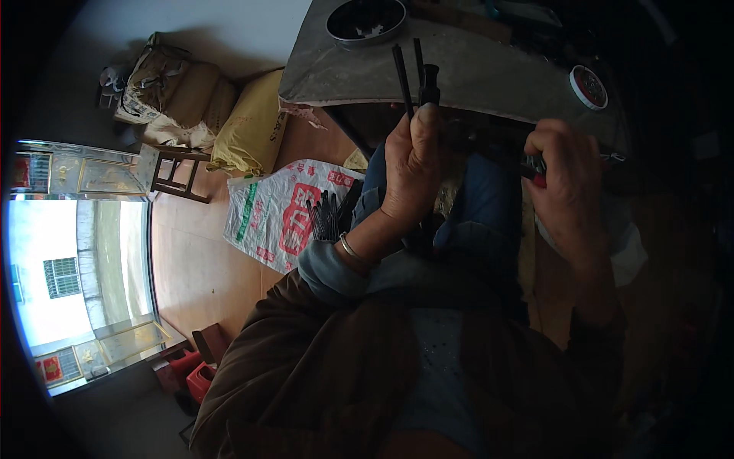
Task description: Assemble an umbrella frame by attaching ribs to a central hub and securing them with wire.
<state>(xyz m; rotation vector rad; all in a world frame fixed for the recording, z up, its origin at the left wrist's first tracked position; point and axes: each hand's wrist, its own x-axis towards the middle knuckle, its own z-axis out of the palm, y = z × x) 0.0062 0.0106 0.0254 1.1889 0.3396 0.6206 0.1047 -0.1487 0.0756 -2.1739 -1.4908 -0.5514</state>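
My left hand [413, 157] is closed around a black part with two thin upright rods [401, 73] and a thicker stem with a flared top [430, 84]. The thumb presses against the stem just below that top. Off to the right, my right hand [564, 172] grips a tool with a red-and-dark handle [540, 181]. Its working end is lost in shadow between the hands, so the kind of tool and any contact with the black part cannot be made out. Both hands are over my lap, at the table's near edge.
A grey-covered table [466, 69] carries a round dish of dark bits [367, 19] and a small round tin [588, 87]. Several black rod-like pieces [327, 216] lie on a white printed sack [264, 218] at left. Beyond are a yellow sack [252, 126], a wooden stool [177, 174] and red stools [200, 380].
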